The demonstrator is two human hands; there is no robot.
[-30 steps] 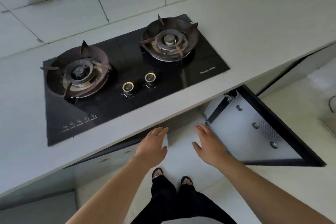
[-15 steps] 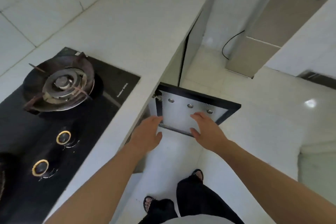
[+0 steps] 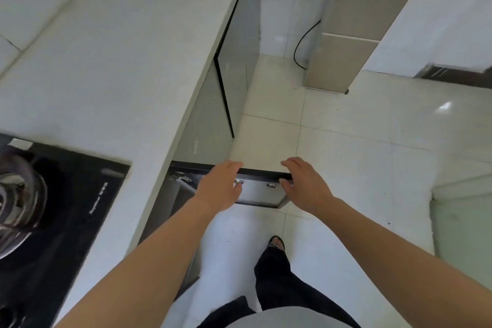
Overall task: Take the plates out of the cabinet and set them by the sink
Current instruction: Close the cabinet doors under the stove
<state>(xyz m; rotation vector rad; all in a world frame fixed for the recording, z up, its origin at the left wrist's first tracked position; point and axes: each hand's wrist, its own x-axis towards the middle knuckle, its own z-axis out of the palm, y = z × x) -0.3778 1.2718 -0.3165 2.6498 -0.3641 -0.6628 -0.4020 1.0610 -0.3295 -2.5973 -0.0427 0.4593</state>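
A person stands at a white desk, both arms stretched toward an open cabinet door that swings out from beneath it. The left hand hovers over the hinge side of the door, fingers straight and close together. The right hand is at the door's outer corner, fingers loosely curved and apart, thumb spread. I cannot tell whether either hand touches the door. The cabinet opening is dark behind the door, so where the plates sit cannot be told. A black gas hob lies left of the door, and a sandalled foot stands on the tiled floor below it.
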